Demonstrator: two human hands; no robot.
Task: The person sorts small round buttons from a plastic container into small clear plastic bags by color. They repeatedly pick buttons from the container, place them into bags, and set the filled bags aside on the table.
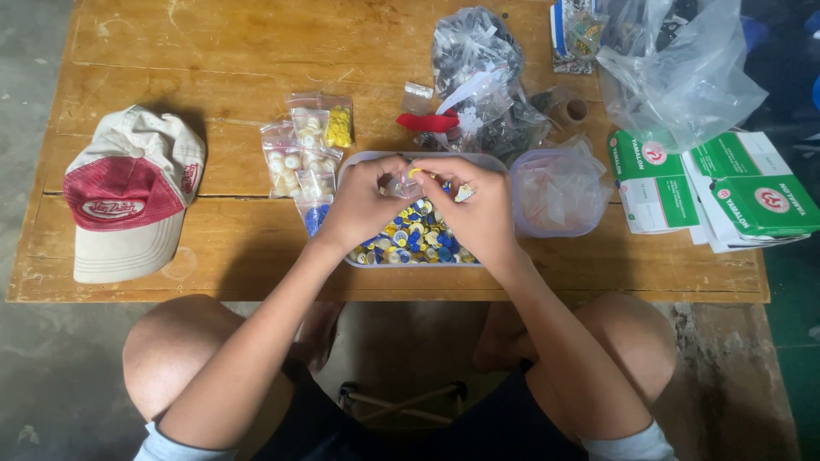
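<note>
Both hands meet over a shallow clear plastic tray (498,162) heaped with small round blue, yellow and white buttons (416,239), which sits on the worn wooden tabletop (239,60). The left hand (363,205) has its grip pressed together on a small clear plastic bag (401,183), thumb and fingertips pinching its edge. The right hand (478,209) meets it from the other side, its fingers curled in and closed on the same bag; a small yellow button (415,172) shows just above the point where the two grips touch. The bag hangs directly over the heap of buttons, just clear of it as far as can be told. Just to the left of the left grip lies a cluster of small clear bags filled with white and yellow buttons (306,149), and one bag with blue buttons (315,217) lies touching the tray's near left corner. Well to the left of that rests a red and cream mesh-backed cap (128,192). Just to the right of the right grip stands a round clear plastic tub holding empty little bags (557,195). Beyond the grips, at the far side of the tray, lie crumpled clear bags of dark small parts (478,72) with a red strip (427,122) in front. Far right are green and white cardboard boxes (709,188) and a large clear plastic bag (683,72).
</note>
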